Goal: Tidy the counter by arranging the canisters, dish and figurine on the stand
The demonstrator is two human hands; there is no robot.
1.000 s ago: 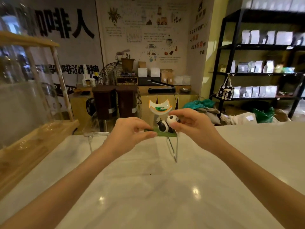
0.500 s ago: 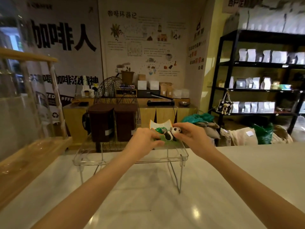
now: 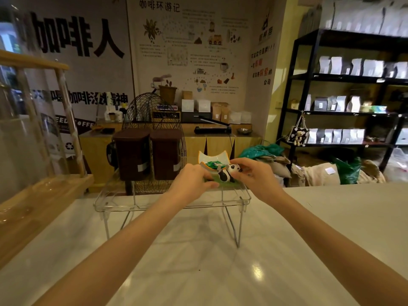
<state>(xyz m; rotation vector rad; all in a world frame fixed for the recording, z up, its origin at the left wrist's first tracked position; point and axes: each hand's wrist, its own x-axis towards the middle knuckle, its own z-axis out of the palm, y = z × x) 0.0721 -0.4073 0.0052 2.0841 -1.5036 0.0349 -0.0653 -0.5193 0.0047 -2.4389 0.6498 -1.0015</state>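
Observation:
A clear stand (image 3: 141, 205) with wire legs sits on the white counter. Two dark brown canisters (image 3: 132, 153) (image 3: 166, 153) stand side by side on its left half. On the right half is a panda figurine (image 3: 225, 175) lying on a green base. My left hand (image 3: 191, 181) pinches the base's left edge and my right hand (image 3: 254, 173) holds the panda's head end. Just behind the figurine rests a white cat-ear dish (image 3: 212, 159) with an orange rim and green wrappers inside.
A wooden rack with glass vessels (image 3: 33, 151) fills the left edge of the counter. Beyond the counter are a wire fan guard (image 3: 152, 111), a wooden sideboard and black shelves of bags (image 3: 344, 107). The white counter top (image 3: 198, 261) stretches toward me.
The view has tilted up and pulled back, showing the whole stand. Both hands have kept hold of the figurine, which now rests low on the stand's right half in front of the dish.

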